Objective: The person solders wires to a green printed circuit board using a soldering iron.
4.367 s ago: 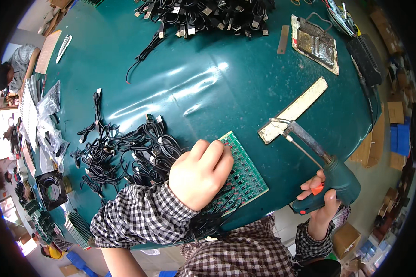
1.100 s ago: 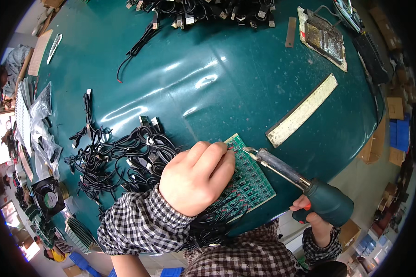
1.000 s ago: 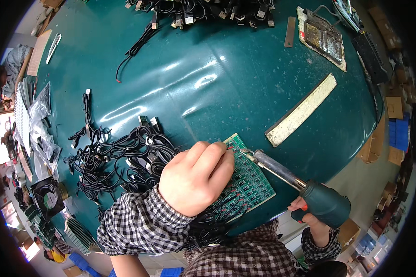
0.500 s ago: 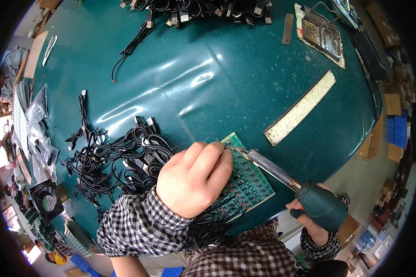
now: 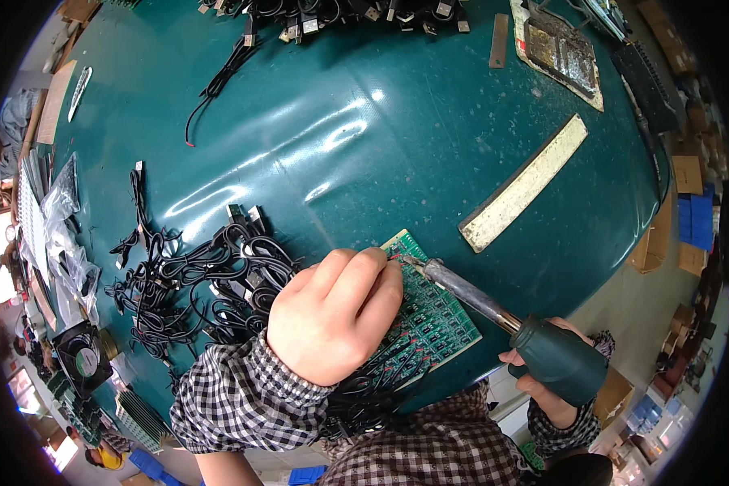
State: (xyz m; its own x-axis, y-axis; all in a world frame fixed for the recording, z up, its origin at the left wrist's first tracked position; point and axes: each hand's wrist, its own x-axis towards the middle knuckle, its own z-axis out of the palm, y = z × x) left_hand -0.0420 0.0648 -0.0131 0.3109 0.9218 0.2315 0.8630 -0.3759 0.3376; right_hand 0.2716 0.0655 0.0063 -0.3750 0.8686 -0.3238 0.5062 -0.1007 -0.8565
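A green circuit board (image 5: 439, 317) lies at the table's near edge, with rows of small parts and several black leads attached along its lower left side. My left hand (image 5: 336, 316) rests over the board's left side, its fingers curled together. Their tips are hidden, and a bit of red wire shows beside them. In my right hand (image 5: 552, 398) is a soldering iron (image 5: 560, 360) with a dark green handle, fingers wrapped round it. The iron's tip reaches the board's upper end, close by my left fingertips. Black USB cables (image 5: 243, 267) lie heaped left of that hand.
A pale flat strip (image 5: 526, 185) lies right of centre. Farther back are a stained metal tray (image 5: 563, 57) and a small flat metal piece (image 5: 499, 40). More USB cables (image 5: 308, 16) are piled along the far edge. A black fan (image 5: 83, 358) sits at the left.
The whole view has shifted slightly. Both hands keep nearly the same pose, and the iron's tip stays at the upper end of the board.
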